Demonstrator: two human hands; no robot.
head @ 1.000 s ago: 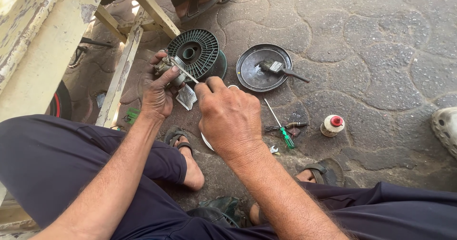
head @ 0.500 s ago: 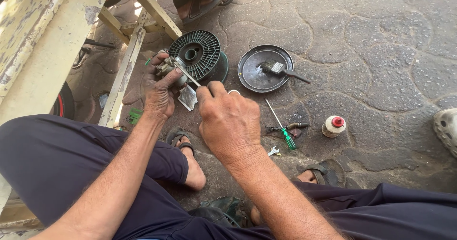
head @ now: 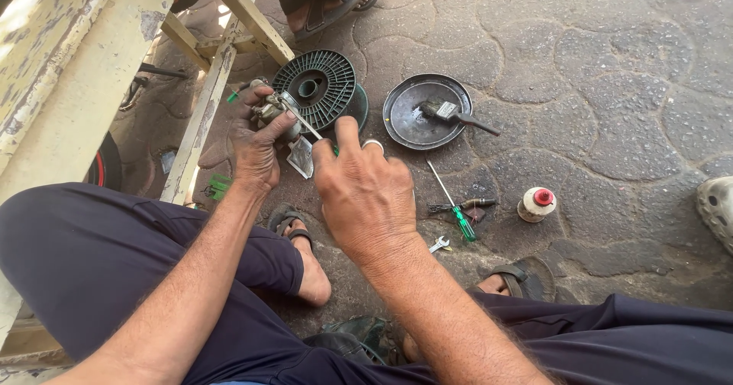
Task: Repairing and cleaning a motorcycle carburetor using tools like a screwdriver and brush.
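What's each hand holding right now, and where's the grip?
The left hand wraps a small grimy metal part around its body. The right hand pinches the near end of a thin metal tool, whose tip meets that part.

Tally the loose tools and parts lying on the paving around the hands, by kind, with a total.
Screwdrivers, green handle: 1
Small spanners: 1
Brushes: 1
Round dark pans: 1
Finned round fan wheels: 1
Small bottles with a red cap: 1
Total: 6
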